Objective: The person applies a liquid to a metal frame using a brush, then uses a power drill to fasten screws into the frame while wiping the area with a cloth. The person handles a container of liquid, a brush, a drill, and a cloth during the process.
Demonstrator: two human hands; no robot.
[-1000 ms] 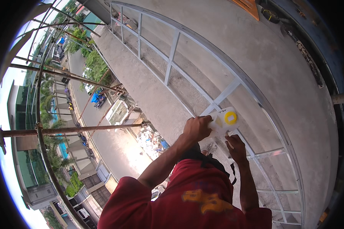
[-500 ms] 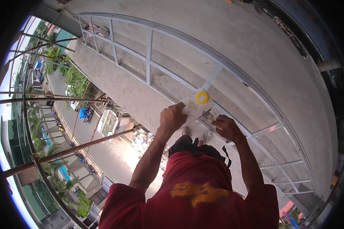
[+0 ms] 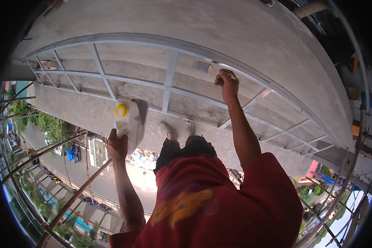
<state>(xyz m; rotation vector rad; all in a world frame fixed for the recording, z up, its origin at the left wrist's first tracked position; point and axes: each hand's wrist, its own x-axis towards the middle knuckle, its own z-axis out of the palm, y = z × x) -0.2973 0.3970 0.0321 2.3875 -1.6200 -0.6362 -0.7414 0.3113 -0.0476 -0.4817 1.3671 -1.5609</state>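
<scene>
My left hand (image 3: 118, 146) is closed on the handle of a white plastic jug (image 3: 133, 129) with a yellow cap. One side of the jug looks cut away, with a grey inside. Up at the right, my right hand (image 3: 227, 87) grips a putty knife (image 3: 201, 66) by its pale handle. Its flat grey blade points left, in front of the concrete wall and past the metal frame's upper rail. Whether the blade touches the wall I cannot tell.
A light-grey metal frame (image 3: 168, 82) with crossbars runs along the concrete wall (image 3: 111, 45). My feet, in clogs (image 3: 164, 127), stand on a concrete ledge (image 3: 82, 105). Beyond its open edge lies a street (image 3: 99, 182) far below. Rusty scaffold pipes (image 3: 76, 192) cross at the left.
My hands have moved apart: the left with the jug toward the left, the right with the putty knife up toward the wall. The whole view has turned, and more of the ledge shows.
</scene>
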